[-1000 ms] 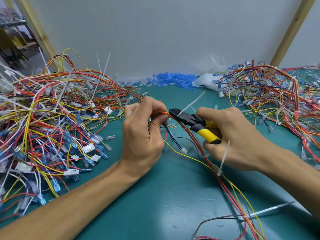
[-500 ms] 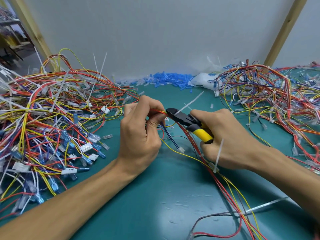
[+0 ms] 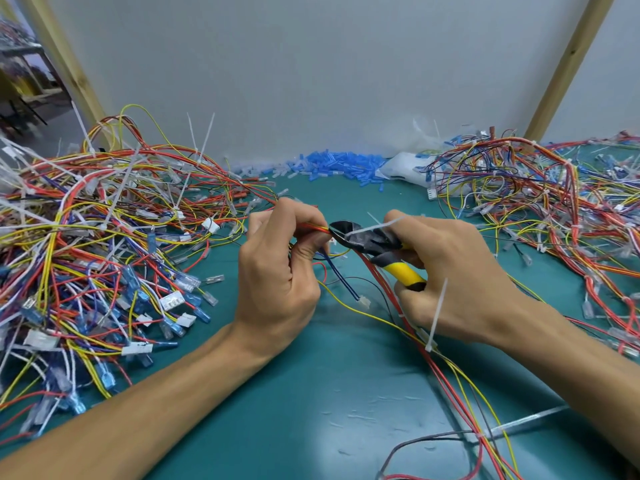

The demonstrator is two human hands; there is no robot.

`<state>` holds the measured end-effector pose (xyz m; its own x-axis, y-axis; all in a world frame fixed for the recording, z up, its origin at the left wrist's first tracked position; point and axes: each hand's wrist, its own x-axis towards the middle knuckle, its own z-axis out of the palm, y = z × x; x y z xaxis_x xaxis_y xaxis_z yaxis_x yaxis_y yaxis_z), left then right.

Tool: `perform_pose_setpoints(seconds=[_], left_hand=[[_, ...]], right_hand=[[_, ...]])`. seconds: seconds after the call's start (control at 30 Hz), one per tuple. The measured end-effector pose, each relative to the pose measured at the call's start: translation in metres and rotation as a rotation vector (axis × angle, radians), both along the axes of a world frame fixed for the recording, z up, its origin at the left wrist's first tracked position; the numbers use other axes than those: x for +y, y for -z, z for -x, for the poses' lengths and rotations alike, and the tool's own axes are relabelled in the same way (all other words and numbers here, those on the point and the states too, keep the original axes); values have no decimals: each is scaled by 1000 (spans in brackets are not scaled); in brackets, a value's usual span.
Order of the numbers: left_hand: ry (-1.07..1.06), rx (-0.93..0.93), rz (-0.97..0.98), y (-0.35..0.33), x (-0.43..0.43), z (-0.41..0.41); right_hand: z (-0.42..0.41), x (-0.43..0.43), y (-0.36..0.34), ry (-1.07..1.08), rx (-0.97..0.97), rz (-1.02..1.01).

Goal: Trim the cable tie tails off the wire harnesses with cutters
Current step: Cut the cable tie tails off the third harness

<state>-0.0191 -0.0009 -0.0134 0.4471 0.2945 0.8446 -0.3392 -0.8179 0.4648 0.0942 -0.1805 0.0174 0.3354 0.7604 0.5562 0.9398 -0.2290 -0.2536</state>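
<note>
Yellow-handled cutters (image 3: 367, 242), gripped in the right hand (image 3: 453, 275), met a white tie tail (image 3: 375, 226) beside the wires (image 3: 313, 227) the left hand (image 3: 277, 271) pinched, so a slip might nick insulation.

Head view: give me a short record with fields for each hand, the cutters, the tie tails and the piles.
left hand: pinches harness
right hand: grips cutters by yellow handle
cutters: jaws at base of white tie tail
second tail: stands in front of right hand
piles: left pile and right pile on green table
back: blue sleeves along wall
</note>
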Motion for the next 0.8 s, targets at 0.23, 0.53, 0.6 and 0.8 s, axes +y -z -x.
perform_pose_setpoints(seconds=[0.23,0.53,0.6,0.8], left_hand=[[2,-23,-3,0,-1,0],[6,-17,-18,-2,-4,2],[-5,-18,-57,-2,-4,3],[-34,2,-73,-1,-7,4]], right_hand=[[-5,-5,-3,-17,-36,-56],[-3,-5,-3,-16,-16,-11],[-3,-5,-4,-20,6,7],[-2,-2,-2,-105,105,53]])
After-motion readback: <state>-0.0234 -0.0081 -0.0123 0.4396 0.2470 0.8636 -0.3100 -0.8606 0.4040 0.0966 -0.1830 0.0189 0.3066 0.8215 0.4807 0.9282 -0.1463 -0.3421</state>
